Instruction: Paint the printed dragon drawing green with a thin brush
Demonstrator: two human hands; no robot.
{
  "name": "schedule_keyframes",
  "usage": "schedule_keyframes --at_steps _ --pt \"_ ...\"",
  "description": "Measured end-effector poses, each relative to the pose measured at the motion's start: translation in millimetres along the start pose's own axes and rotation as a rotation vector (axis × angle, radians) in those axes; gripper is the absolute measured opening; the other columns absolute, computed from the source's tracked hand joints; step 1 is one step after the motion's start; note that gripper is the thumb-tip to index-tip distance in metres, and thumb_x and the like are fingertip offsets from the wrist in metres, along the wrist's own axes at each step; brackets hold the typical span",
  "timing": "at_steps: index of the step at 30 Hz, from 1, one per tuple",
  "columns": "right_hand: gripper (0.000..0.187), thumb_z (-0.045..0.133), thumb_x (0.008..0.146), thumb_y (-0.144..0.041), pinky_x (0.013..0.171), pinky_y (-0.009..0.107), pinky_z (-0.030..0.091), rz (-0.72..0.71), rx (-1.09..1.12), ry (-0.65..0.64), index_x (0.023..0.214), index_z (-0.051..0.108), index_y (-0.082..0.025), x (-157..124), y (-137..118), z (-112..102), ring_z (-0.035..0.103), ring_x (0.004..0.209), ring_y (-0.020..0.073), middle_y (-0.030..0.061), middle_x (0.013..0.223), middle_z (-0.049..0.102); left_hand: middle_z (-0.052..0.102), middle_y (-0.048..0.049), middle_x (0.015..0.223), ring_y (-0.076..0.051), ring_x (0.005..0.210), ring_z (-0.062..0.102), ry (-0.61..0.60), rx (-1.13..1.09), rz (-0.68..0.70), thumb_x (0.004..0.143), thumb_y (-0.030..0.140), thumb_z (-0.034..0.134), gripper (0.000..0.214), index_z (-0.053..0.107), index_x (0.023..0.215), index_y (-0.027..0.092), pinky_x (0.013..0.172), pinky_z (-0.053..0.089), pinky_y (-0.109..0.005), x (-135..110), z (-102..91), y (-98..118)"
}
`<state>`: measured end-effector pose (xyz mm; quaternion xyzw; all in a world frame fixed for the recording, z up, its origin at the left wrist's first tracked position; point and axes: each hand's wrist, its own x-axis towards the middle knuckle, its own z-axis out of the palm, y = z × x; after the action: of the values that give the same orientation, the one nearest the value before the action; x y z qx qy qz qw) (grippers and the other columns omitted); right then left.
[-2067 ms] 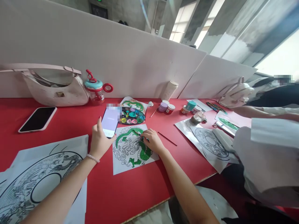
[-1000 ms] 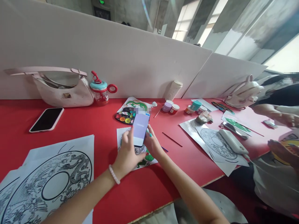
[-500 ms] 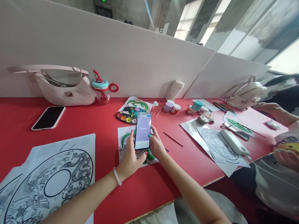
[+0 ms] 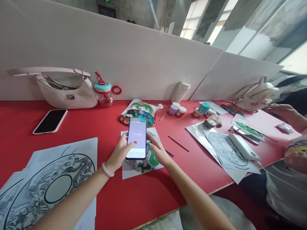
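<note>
A smartphone (image 4: 137, 140) with a lit, pale purple screen is held upright above the red table (image 4: 115, 195). My left hand (image 4: 120, 152) grips its left side, the thumb lying over the screen. At the right edge, my right hand (image 4: 158, 150) is closed around the phone, with its thumb near the screen's side; its other fingers are mostly hidden behind. Beneath the phone lies a dragon drawing (image 4: 153, 159) partly coloured green, its middle covered by phone and hands. Just beyond sits a paint palette (image 4: 150, 119) with several colours.
Line-art sheets (image 4: 57, 188) lie at the left, below another phone (image 4: 50, 121). A handbag (image 4: 69, 94) and a lidded cup (image 4: 104, 92) stand by the partition. Paint jars (image 4: 180, 111), a thin brush (image 4: 178, 143) and a power bank (image 4: 244, 147) are rightward. Another person's hand (image 4: 283, 111) shows at far right.
The phone has moved left and slightly down with both hands. My left thumb has come up from below the phone onto its screen.
</note>
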<state>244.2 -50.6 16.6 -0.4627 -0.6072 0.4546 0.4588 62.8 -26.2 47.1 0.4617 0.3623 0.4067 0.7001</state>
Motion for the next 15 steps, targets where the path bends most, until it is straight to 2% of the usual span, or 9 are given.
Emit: schedule_keyframes --at_steps 4,9,12,15 --pt "0.046 0.044 0.088 -0.033 0.096 0.038 0.045 -0.088 -0.279 0.029 0.133 0.042 -0.025 0 1 -5 0.05 0.114 0.0192 0.0081 0.128 0.051 0.065 -0.0074 0.104 -0.023 0.094 0.065 0.074 0.108 0.036 0.073 0.03 0.062 0.044 0.044 0.111 0.017 0.074 0.054 -0.033 9 -29.9 17" --pt "0.036 0.043 0.083 -0.019 0.096 0.041 0.044 -0.175 -0.474 0.016 0.118 0.051 -0.021 -1 -2 -2 0.051 0.111 0.0193 0.0091 0.115 0.055 0.064 -0.0064 0.107 -0.024 0.102 0.062 0.177 0.142 0.119 0.07 0.028 0.066 0.049 0.046 0.113 0.018 0.08 0.053 -0.034 18 -81.4 27" --pt "0.032 0.042 0.082 -0.017 0.099 0.041 0.042 -0.197 -0.491 -0.033 0.112 0.053 -0.021 -3 -4 2 0.049 0.114 0.0192 0.0089 0.115 0.055 0.064 -0.0059 0.106 -0.024 0.098 0.064 0.24 0.178 0.104 0.07 0.028 0.067 0.049 0.046 0.113 0.019 0.076 0.054 -0.033 17 -102.7 29" --pt "0.033 0.042 0.081 -0.016 0.094 0.038 0.046 -0.113 -0.401 -0.013 0.111 0.053 -0.021 3 -12 9 0.054 0.107 0.0171 0.0071 0.111 0.058 0.063 -0.0069 0.111 -0.024 0.099 0.063 0.199 0.206 0.091 0.073 0.029 0.065 0.05 0.045 0.118 0.02 0.075 0.055 -0.033 8 -105.6 28"
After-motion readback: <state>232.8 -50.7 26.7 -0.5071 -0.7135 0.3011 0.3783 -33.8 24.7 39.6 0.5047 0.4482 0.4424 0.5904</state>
